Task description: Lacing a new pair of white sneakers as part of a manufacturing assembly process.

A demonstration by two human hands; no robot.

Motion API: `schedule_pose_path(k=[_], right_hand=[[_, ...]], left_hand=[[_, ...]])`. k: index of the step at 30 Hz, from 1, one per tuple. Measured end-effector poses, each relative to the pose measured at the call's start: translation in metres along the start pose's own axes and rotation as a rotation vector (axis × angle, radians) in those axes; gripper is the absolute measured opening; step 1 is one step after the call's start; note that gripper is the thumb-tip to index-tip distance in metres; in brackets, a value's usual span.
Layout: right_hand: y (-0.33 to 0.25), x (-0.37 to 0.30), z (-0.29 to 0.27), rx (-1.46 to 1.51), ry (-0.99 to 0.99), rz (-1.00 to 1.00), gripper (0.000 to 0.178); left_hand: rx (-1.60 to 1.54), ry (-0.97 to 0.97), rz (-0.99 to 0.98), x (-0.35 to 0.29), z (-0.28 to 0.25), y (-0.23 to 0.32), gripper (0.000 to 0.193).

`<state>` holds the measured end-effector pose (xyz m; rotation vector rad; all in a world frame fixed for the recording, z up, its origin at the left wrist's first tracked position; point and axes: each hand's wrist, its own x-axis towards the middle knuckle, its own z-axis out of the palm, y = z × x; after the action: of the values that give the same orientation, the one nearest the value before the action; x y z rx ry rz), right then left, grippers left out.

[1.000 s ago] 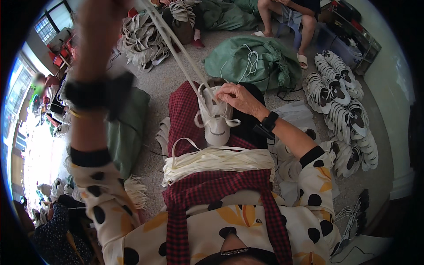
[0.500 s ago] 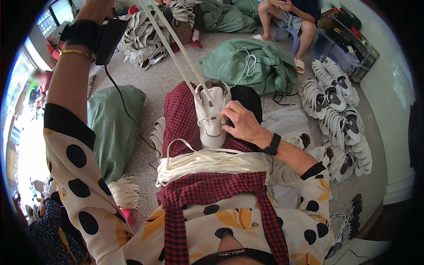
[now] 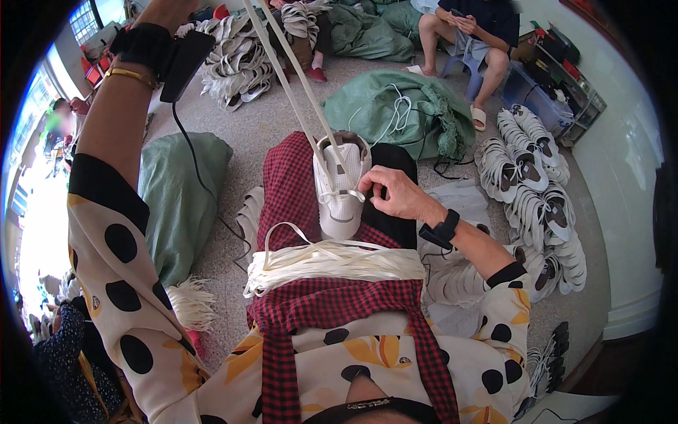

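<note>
A white sneaker (image 3: 341,216) rests on my lap, toe toward me. A flat cream shoelace (image 3: 300,106) is threaded through its lower eyelets, and both long ends run taut up past the top edge of the view. My right hand (image 3: 401,196) is at the shoe's right side, thumb and index finger pinching the lace by an eyelet. Raised at the upper left, my left hand (image 3: 169,8) is mostly cut off by the frame; its fingers are out of sight. A bundle of cream laces (image 3: 335,263) lies across my lap on a red-and-black checked apron (image 3: 289,169).
Stacks of white shoes (image 3: 530,169) stand on the floor at right. Green sacks (image 3: 187,198) lie at left and another green sack (image 3: 395,109) ahead. Shoe uppers (image 3: 236,63) are piled at upper left. A seated person (image 3: 470,35) holds a phone. A black cable (image 3: 191,145) hangs from my left wrist device.
My right hand has drawn back slightly to the right and its fingertips now pinch at the shoe's edge. My left arm has shifted a little right; the laces stay taut.
</note>
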<state>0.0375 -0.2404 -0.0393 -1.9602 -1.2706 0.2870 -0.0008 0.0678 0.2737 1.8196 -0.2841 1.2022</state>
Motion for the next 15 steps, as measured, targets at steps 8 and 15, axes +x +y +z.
schedule_pose_path(k=[8, 15], right_hand=[[0.013, 0.001, 0.013, -0.244, 0.067, -0.353, 0.018], [-0.006, 0.014, 0.019, -0.246, 0.173, -0.346, 0.013]], left_hand=[[0.005, -0.062, 0.003, 0.002, 0.005, 0.002, 0.032], [-0.015, -0.064, -0.009, 0.023, 0.003, -0.008, 0.031]])
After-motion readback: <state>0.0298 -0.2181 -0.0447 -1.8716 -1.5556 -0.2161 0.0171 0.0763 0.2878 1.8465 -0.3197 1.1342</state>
